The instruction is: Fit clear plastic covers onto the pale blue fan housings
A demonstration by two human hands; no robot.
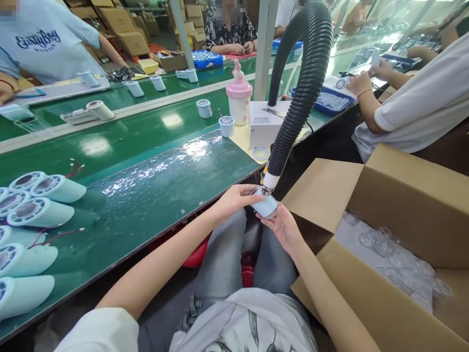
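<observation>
Left hand [242, 198]: curled around part [266, 206]
Right hand [284, 227]: gripping it from below
Hose [297, 110]: end at part; seemingly unfinished
Bench parts [54, 213]: done or waiting, unclear

The shirt [71, 56] bears lettering [38, 40], apparently "EarlyBoy" over "WONDER", while print [264, 121] on the white box [259, 136] is too small to read.

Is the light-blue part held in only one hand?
No, the left hand and right hand both hold the light-blue part under the black hose.
</observation>
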